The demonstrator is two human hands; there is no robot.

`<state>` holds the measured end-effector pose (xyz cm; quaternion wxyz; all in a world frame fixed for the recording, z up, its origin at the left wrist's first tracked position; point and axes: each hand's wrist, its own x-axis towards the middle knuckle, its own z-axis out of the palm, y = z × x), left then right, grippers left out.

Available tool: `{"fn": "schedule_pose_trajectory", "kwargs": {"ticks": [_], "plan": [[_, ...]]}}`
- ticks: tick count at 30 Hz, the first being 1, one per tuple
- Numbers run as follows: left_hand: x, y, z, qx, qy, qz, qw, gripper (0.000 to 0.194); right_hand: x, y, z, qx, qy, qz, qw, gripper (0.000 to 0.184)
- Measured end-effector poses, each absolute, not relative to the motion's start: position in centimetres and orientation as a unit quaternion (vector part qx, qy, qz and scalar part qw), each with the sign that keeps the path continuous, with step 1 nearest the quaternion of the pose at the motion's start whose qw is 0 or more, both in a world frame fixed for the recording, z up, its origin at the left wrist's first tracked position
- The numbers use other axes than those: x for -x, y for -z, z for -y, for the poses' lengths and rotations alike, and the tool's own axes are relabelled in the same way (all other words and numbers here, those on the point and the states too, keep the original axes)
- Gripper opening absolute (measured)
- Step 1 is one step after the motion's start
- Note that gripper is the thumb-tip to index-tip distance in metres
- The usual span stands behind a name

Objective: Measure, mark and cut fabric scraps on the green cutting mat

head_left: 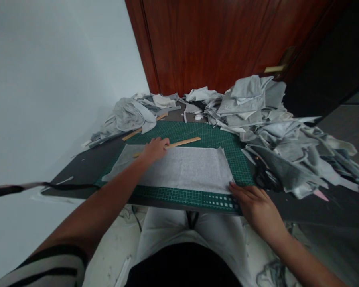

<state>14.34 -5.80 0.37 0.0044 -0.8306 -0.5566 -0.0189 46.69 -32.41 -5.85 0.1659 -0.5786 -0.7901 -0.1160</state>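
A pale grey rectangle of cloth [197,167] lies spread over a green cutting mat [224,137]. My left hand [156,150] is closed on a wooden ruler [186,142], which crosses the cloth's far edge at a slant. Its tips stick out on both sides of the hand. At the near right corner of the cloth, my right hand [255,205] has its fingertips pinched on the fabric, close to the mat's edge. Part of the cloth's left side is covered by my left forearm.
Black-handled scissors [266,177] rest right of the mat, beside a big heap of grey cloth pieces [287,139]. Another cloth pile [128,113] sits at the back left, partly over a second wooden strip [132,134]. A wooden door [209,44] stands behind the table.
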Motion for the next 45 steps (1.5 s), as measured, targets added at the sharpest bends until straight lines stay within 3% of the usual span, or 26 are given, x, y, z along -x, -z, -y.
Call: {"fn": "schedule_pose_trajectory", "kwargs": {"ticks": [8,13,17,23,27,33,35,39,43,45], "plan": [[-13.0,-1.1,-2.0,0.838,0.07,0.541,0.018,0.031,-50.9,6.0,35.1,0.655,0.141,0.72,0.181,0.048],[-8.7,-0.2,0.1,0.914,0.034,0.4,-0.068,0.029,-43.0,4.3,33.7,0.614,0.038,0.745,0.259,0.071],[-3.7,0.8,2.4,0.927,0.046,0.357,-0.101,0.03,-30.3,3.4,29.5,0.491,-0.059,0.836,0.235,0.052],[3.3,1.1,3.9,0.923,0.062,0.365,-0.102,0.046,-16.3,4.3,23.9,0.454,-0.029,0.866,0.206,0.047],[5.7,1.3,4.8,0.928,0.056,0.357,-0.091,0.051,-13.8,4.6,23.6,0.434,-0.025,0.879,0.194,0.025],[5.2,1.3,6.4,0.913,0.033,0.392,-0.109,0.042,-15.0,4.2,23.7,0.444,-0.041,0.875,0.188,0.018],[4.7,0.8,6.8,0.908,0.038,0.398,-0.125,0.04,-15.9,3.0,23.4,0.456,-0.075,0.856,0.23,0.02],[4.2,-1.2,8.7,0.904,0.088,0.365,-0.207,0.039,-19.0,-2.9,22.5,0.487,-0.165,0.753,0.41,0.021],[2.7,-4.0,10.5,0.823,0.165,0.391,-0.378,0.044,-24.2,-10.1,20.7,0.478,-0.146,0.675,0.542,0.021],[0.7,-5.8,10.0,0.787,0.245,0.4,-0.401,0.04,-27.4,-12.7,18.6,0.474,-0.13,0.656,0.573,0.019]]}}
